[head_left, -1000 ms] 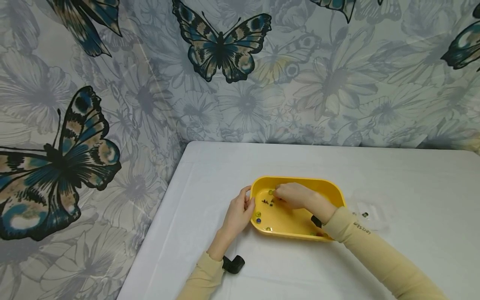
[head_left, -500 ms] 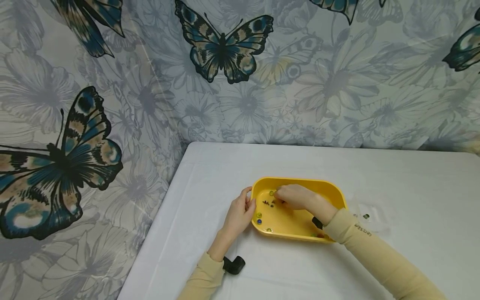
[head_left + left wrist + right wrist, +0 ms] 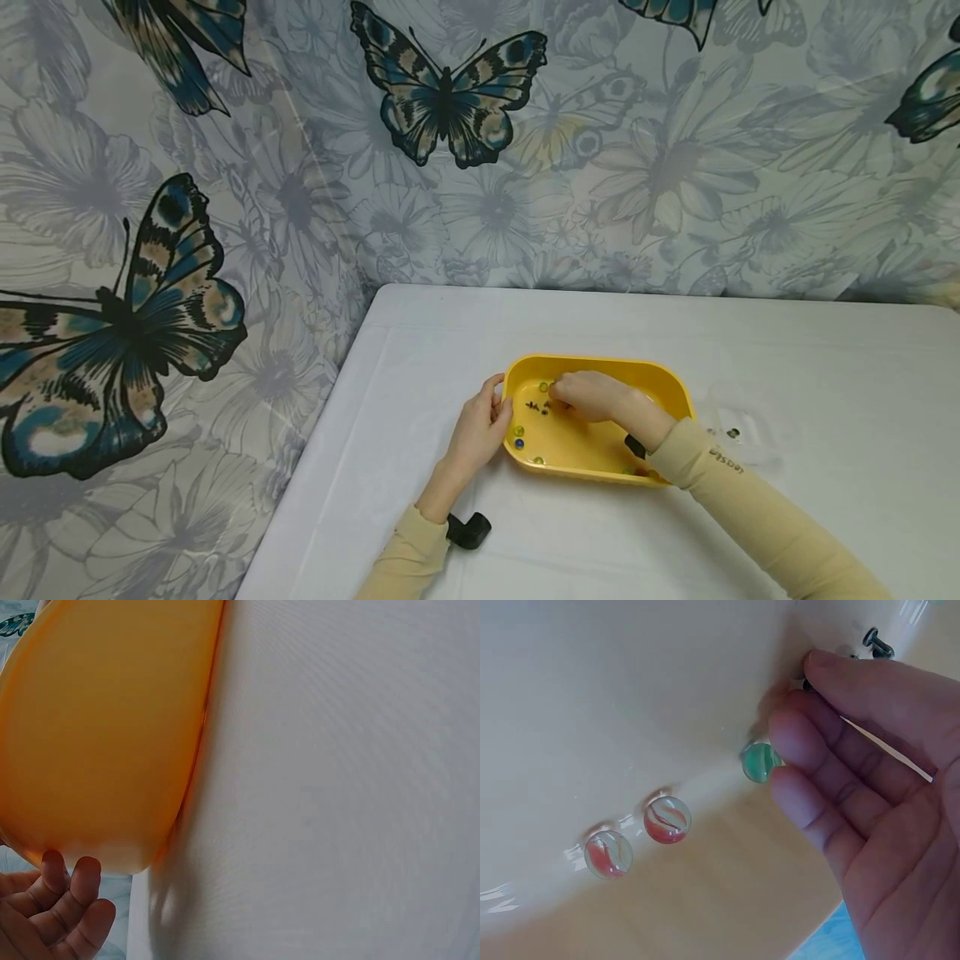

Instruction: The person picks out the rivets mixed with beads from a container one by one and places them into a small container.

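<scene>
A yellow tray sits on the white table, and my left hand holds its left end. In the left wrist view, curled fingers touch the tray's outer wall. My right hand reaches inside the tray, fingers down. The right wrist view shows its thumb and index finger pinching a small dark screw, mostly hidden. Loose dark screws lie just beyond the thumb, also seen as small screws left of the hand. A green marble lies beside the fingers.
Two red-and-clear marbles rest along the tray's edge. A blue marble and several yellowish marbles lie at the tray's left end. A clear plastic bag with small dark pieces lies right of the tray.
The head view has shifted very slightly. Both hands stay in nearly the same place, with the right fingers in the tray and the left hand at its end.
</scene>
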`<state>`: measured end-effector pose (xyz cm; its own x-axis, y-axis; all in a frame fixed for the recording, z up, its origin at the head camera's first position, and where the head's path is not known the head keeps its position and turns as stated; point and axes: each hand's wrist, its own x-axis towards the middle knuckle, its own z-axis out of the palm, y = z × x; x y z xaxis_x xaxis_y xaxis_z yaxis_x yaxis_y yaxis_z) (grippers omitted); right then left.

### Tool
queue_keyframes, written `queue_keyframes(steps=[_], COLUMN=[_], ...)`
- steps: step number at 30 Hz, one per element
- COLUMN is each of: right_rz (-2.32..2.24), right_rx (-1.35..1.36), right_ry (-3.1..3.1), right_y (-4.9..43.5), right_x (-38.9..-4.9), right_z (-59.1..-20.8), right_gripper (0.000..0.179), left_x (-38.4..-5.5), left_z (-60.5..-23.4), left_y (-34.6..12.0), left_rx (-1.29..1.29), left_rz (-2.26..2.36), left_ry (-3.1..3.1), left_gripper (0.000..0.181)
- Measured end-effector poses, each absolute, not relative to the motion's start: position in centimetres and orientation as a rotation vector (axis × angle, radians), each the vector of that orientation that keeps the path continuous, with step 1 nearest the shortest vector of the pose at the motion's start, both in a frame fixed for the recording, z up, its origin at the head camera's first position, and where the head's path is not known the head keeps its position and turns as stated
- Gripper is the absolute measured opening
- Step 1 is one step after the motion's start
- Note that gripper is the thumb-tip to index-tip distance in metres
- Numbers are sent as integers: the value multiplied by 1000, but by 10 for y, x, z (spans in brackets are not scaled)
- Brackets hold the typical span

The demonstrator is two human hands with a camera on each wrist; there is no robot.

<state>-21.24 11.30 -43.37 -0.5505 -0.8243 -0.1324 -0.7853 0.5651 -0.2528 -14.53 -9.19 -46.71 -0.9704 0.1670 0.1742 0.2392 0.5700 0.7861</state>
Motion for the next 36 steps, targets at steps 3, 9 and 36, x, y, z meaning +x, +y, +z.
queue_keyframes(steps=[3, 9, 36], right_rz=[-243, -237, -249], right_rx=[-1328, -1311, -1326], right_ry=[2556, 2555, 2599], right_y=[114, 115, 116], right_x=[-212, -211, -207], right_z=[-434, -433, -421], right_gripper=[21, 19, 13], left_x=[-146, -146, -145], left_z=[-467, -468, -469], left_y=[-92, -91, -92], left_rx=[-362, -373, -362], left_rz=[-1376, -1361, -1385], left_ry=[-2706, -2697, -2682], left_gripper=[39, 39, 39])
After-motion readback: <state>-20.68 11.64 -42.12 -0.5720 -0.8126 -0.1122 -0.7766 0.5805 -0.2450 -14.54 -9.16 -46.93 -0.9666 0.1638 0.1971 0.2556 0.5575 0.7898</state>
